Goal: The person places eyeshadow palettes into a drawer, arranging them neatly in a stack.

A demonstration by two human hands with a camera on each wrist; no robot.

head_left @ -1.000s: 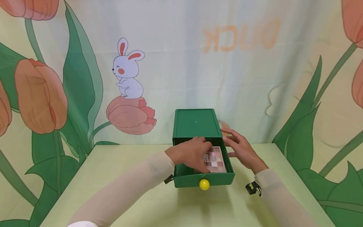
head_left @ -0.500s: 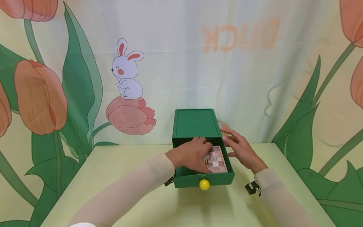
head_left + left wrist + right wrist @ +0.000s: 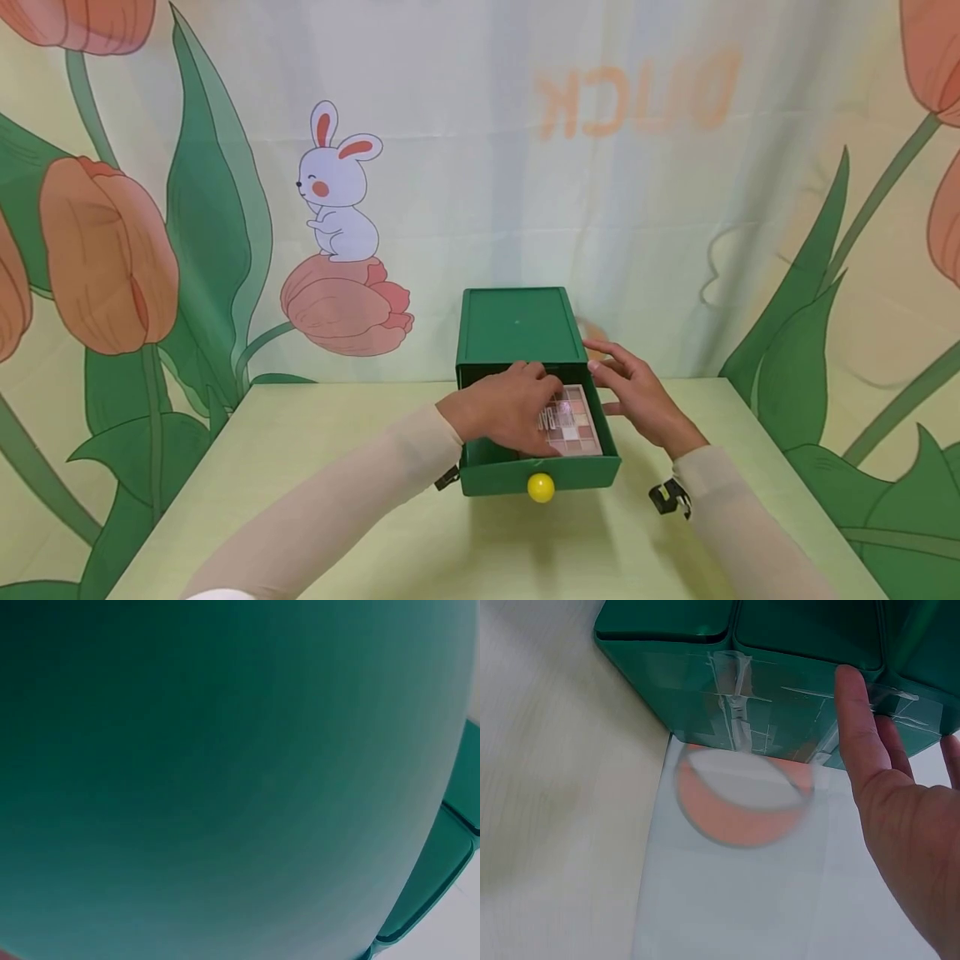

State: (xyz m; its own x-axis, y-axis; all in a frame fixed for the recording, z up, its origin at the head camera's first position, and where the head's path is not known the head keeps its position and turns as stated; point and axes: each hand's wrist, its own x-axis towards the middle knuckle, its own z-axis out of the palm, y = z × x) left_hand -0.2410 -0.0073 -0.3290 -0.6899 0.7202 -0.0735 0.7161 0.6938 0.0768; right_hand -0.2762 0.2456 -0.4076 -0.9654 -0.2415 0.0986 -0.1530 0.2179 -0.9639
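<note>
A green drawer box (image 3: 517, 329) stands at the table's far edge with its drawer (image 3: 538, 475) pulled out, a yellow knob (image 3: 541, 488) on the front. An eyeshadow palette (image 3: 576, 425) of pink and brown squares lies in the drawer's right half. My left hand (image 3: 546, 403) reaches into the drawer and grips the palette's left part, fingers curled over it. My right hand (image 3: 609, 365) lies with straight fingers against the box's right side; in the right wrist view a fingertip (image 3: 853, 690) touches the taped green wall (image 3: 765, 712). The left wrist view shows only a green surface (image 3: 225, 772) close up.
The pale green table (image 3: 337, 467) extends left and right of the box, and in front of the knob. A printed backdrop (image 3: 337, 192) with a rabbit and tulips hangs directly behind the box. Black wrist clips (image 3: 670, 497) sit on both sleeves.
</note>
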